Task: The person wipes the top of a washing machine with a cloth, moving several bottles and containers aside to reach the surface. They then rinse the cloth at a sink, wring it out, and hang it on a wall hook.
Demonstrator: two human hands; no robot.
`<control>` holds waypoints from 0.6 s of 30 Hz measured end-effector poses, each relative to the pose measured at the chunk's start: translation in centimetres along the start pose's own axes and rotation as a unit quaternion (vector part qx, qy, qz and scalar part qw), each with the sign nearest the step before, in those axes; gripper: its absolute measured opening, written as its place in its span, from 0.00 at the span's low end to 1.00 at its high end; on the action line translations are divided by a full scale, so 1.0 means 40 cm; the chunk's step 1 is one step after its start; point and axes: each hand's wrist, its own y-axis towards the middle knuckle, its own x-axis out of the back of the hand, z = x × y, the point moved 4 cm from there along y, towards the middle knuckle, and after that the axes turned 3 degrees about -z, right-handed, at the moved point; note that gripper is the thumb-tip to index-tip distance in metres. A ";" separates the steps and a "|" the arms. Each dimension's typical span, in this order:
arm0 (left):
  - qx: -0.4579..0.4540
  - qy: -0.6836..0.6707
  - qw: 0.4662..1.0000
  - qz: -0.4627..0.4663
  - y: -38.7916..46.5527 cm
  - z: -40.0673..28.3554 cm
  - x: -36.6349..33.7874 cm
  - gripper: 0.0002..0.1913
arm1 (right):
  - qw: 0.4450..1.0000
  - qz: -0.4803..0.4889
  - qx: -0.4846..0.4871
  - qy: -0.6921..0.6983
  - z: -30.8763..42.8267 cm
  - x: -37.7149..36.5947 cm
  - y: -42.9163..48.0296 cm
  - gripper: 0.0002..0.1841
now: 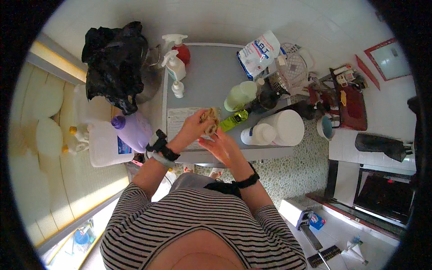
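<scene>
My left hand (pixel 191 129) grips a crumpled, yellowish-brown patterned item (pixel 210 121), whose material I cannot tell. Just below its lower right edge is my right hand (pixel 221 146), fingers spread and fingertips close to the item; whether they hold it is unclear. Both hands are over the front of a grey-topped table (pixel 202 77). A printed sheet of paper (pixel 176 121) lies partly beneath my left hand. Beside the item, to its right, a bright green packet (pixel 234 120) lies on the table.
Pump bottles (pixel 176 67) stand at the table's back left. To the right are a white-and-blue bag (pixel 259 54), a pale green bottle (pixel 240 96) and white tubs (pixel 285 128). A purple jug (pixel 135 131) and a black plastic bag (pixel 113 64) are left of the table.
</scene>
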 end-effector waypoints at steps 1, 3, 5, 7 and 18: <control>-0.015 0.015 0.999 -0.042 0.026 0.005 -0.007 0.27 | 0.999 0.000 -0.045 -0.021 0.010 0.009 -0.033 0.27; -0.071 0.044 0.988 -0.131 0.101 0.009 -0.016 0.22 | 0.991 0.061 -0.073 -0.099 0.064 0.036 -0.136 0.29; -0.098 0.046 0.974 -0.200 0.221 0.006 0.007 0.20 | 0.980 0.081 -0.092 -0.159 0.117 0.086 -0.250 0.31; -0.175 0.142 0.894 -0.388 0.296 -0.009 0.013 0.19 | 0.977 0.025 -0.076 -0.199 0.162 0.165 -0.350 0.31; -0.139 0.168 0.877 -0.429 0.623 0.024 -0.001 0.13 | 0.903 -0.414 0.115 -0.001 0.126 0.694 -0.751 0.20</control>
